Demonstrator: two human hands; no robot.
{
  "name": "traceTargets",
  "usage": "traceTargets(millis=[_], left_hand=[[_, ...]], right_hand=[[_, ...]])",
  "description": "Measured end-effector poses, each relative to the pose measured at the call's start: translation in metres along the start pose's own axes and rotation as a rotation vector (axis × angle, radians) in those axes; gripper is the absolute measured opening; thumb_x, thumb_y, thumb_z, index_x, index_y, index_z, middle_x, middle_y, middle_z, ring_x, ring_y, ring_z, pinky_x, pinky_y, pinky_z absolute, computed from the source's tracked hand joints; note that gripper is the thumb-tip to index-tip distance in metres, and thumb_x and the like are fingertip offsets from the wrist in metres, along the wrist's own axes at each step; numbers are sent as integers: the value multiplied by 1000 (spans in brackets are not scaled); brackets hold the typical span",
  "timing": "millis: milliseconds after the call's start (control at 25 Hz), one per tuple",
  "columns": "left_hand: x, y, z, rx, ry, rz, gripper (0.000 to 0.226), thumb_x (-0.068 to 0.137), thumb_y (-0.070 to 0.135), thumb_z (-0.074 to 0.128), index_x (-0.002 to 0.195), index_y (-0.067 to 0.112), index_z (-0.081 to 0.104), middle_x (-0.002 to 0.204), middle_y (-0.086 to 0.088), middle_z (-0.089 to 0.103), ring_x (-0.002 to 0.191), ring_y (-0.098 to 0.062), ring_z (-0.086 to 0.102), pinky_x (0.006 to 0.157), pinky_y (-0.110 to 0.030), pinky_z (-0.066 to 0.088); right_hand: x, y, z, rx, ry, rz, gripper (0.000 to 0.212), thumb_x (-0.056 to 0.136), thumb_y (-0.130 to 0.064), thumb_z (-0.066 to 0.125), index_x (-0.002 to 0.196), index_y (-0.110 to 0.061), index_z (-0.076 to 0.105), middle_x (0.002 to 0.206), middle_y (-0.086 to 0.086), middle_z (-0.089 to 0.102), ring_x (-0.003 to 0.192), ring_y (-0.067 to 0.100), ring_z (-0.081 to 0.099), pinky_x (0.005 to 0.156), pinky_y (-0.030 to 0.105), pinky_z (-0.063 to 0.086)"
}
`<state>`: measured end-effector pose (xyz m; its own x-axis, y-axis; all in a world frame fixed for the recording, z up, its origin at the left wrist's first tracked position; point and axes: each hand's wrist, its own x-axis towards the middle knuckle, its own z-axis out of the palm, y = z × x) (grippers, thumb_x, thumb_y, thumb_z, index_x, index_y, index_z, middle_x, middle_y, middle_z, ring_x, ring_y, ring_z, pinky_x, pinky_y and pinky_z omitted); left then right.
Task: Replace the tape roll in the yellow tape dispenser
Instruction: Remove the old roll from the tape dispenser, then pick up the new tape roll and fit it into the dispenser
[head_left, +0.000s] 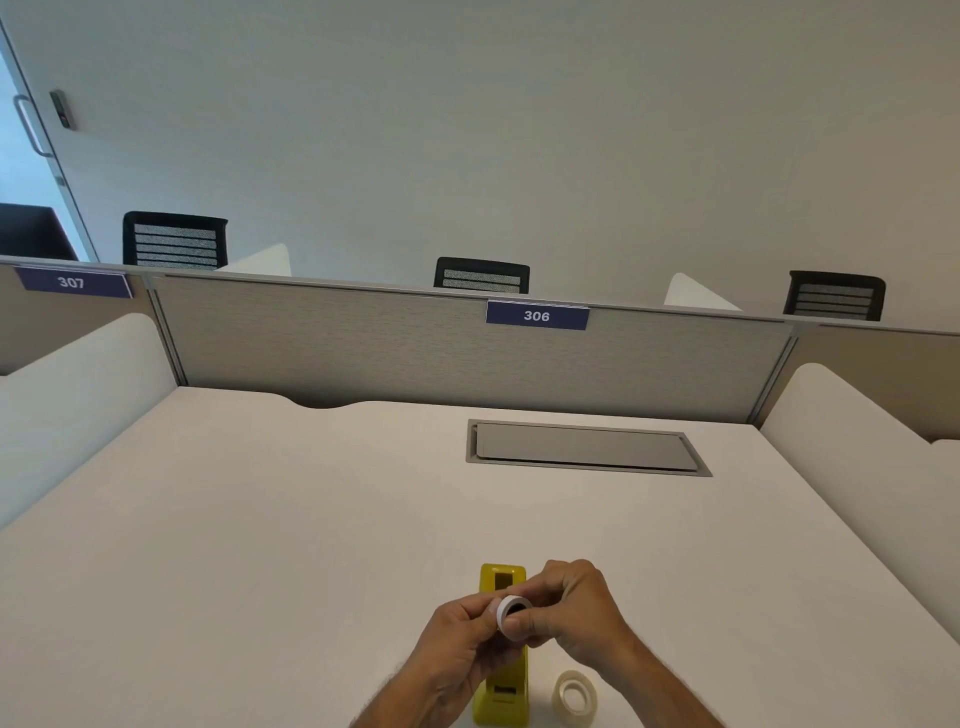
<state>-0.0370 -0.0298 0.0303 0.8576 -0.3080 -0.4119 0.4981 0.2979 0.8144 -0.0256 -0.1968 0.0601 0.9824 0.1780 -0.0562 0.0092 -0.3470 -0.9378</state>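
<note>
Low centre of frame: dispenser (502, 680) on desk (260, 545), running away from camera. Above its middle, small ring (512, 611) pinched between left hand (460, 654) and right hand (576, 613). Just right of dispenser, tape roll (574, 697) on desk. Upper right of desk, hatch (587, 448); partition (415, 343) behind.

An office: numbered desk signs (536, 316); grey partition (363, 343) behind a white desk (260, 519); mesh chairs (481, 274) beyond.

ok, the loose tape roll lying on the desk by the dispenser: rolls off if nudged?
Probably not: the tape roll lies flat on its side on the desk, so a nudge should slide it. It looks thin and hollow, so likely light. Stood on edge, it would probably roll.
</note>
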Motion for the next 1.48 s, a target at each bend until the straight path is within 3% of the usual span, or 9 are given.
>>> traceTargets(millis=[80, 280, 520, 760, 880, 1000, 1160, 1320, 1480], left_hand=[[1, 0, -2, 8, 0, 1, 25, 98, 14, 54, 107, 11, 77, 107, -17, 76, 95, -32, 72, 72, -34, 61], [3, 0, -5, 17, 14, 23, 25, 98, 12, 54, 105, 11, 78, 106, -13, 77, 95, -28, 73, 75, -33, 60], [10, -4, -9, -42, 137, 74, 21, 96, 3, 56, 107, 3, 74, 103, -18, 77, 98, -33, 71, 75, -36, 61], [15, -7, -17, 57, 221, 106, 21, 92, 1, 63, 107, 13, 73, 97, -8, 79, 91, -27, 75, 72, -32, 62], [19, -10, -19, 105, 232, 107, 21, 92, 3, 65, 108, 13, 73, 98, -6, 79, 91, -25, 75, 73, -32, 62], [22, -14, -21, 145, 248, 101, 21, 91, 4, 66, 107, 16, 74, 102, -5, 78, 91, -23, 75, 73, -31, 62], [24, -16, -21, 168, 262, 95, 21, 90, 4, 67, 104, 18, 74, 100, -4, 78, 89, -22, 76, 74, -31, 63], [23, -17, -20, 178, 261, 90, 21, 91, 4, 66, 105, 17, 74, 103, -5, 77, 91, -22, 75, 80, -36, 64], [23, -17, -20, 174, 258, 86, 21, 91, 3, 66, 105, 16, 74, 103, -6, 77, 92, -24, 75, 80, -36, 63]], right_hand=[[0, 0, 0, 4, 2, 9, 24, 62, -14, 92, 81, -26, 82, 74, -1, 70, 66, 20, 71, 57, 32, 61], [0, 1, 0, 27, -7, 52, 23, 63, -16, 92, 82, -26, 82, 77, -1, 75, 71, 24, 73, 57, 31, 61], [-1, 10, -6, 191, 146, 131, 12, 75, -19, 85, 86, -18, 80, 80, 3, 78, 72, 26, 74, 63, 41, 64], [4, 40, -22, -133, 302, 300, 12, 80, -5, 77, 85, -16, 78, 75, 3, 76, 55, 20, 73, 56, 36, 64], [5, 52, -27, -290, 287, 384, 9, 71, -10, 80, 69, -18, 77, 59, -1, 75, 51, 17, 71, 61, 37, 64], [6, 62, -26, -428, 265, 448, 15, 67, -18, 78, 54, -23, 74, 46, -8, 68, 55, 12, 70, 63, 26, 59], [10, 72, -25, -504, 265, 466, 28, 67, -24, 80, 44, -31, 65, 48, -15, 64, 60, 3, 66, 57, 19, 51], [7, 76, -25, -443, 249, 455, 19, 71, -21, 83, 59, -25, 69, 62, -7, 72, 54, 11, 69, 57, 28, 61], [-2, 74, -23, -401, 297, 384, 11, 75, -25, 79, 83, -21, 74, 80, -2, 75, 71, 21, 72, 74, 39, 62]])
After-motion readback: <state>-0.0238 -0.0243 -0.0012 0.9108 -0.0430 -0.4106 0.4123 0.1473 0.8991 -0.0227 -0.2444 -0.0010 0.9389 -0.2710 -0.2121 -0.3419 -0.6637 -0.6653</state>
